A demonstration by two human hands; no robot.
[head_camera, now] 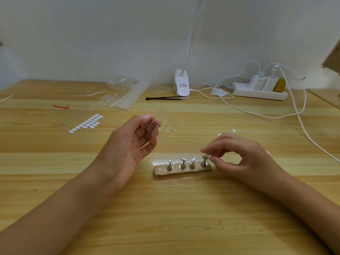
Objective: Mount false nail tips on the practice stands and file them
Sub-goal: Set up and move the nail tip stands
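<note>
Nail tips (pixel 165 126) on their clear strip hang in the air behind the base (pixel 160 172) and a little to its left, pinched at one end between the thumb and fingertips of the left hand (pixel 128 142). The right hand (pixel 237 155) hovers just right of the base, thumb and forefinger pressed together on what looks like a loose tip (pixel 207 154); it is so clear that I cannot be sure. That pinch sits just above the rightmost stand (pixel 203 161), close to touching its head. The other three stands (pixel 183 163) to its left look bare, so I judge the mounting barely begun, with filing yet to come.

To do this step well, the tip should go hollow side down on the stand's head, centred, and be pressed only lightly, so it seats without tipping the stand on its small foot. Holding the tip by its edges keeps the fingers off the seat. White stickers (pixel 86 123) lie far left of the base and behind it; a heap (pixel 121 96) of more tips lies further behind
</note>
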